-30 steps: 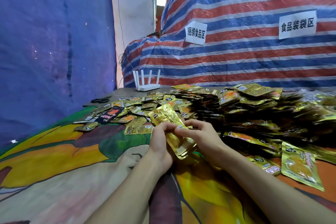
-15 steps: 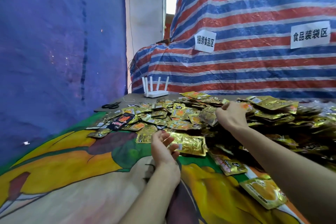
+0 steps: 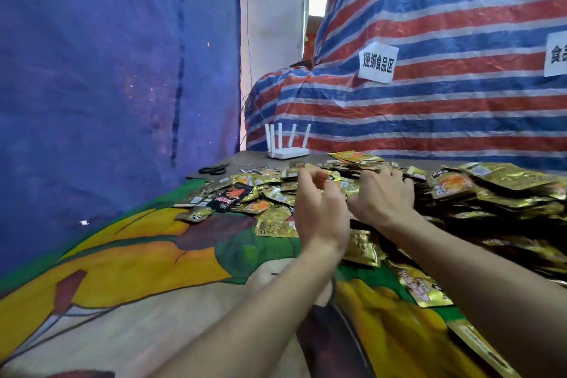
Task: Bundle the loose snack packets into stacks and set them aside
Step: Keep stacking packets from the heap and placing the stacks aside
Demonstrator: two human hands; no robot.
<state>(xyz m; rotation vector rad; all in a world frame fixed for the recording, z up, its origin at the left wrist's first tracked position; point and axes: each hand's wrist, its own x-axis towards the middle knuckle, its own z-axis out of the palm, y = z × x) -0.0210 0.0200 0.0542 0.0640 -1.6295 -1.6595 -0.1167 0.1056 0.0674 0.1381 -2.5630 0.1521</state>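
Reaches with the right hand (image 3: 383,198) onto the heap of gold snack packets (image 3: 491,190) filling the centre and right of the frame, fingers spread and bent over the top layer; cannot tell whether a packet is pinched underneath. Holds the left hand (image 3: 319,212) raised just beside it at centre frame, fingers loosely curled, nothing visible in it. No finished stack apparent, so probably only starting a gather. Likely trouble: slick foil sliding apart under a loose grip, so that a half-squared stack fans out and drops back into the heap. Dragging from the slope could also spill packets toward the lower right, where several already lie on the printed cloth (image 3: 122,270) by the forearm. Could sweep the odd black packet (image 3: 231,198) at centre left into a gold bundle. Well apart from both hands, at the far end of the tabletop (image 3: 254,159): scissors (image 3: 213,169) and white router (image 3: 287,147).
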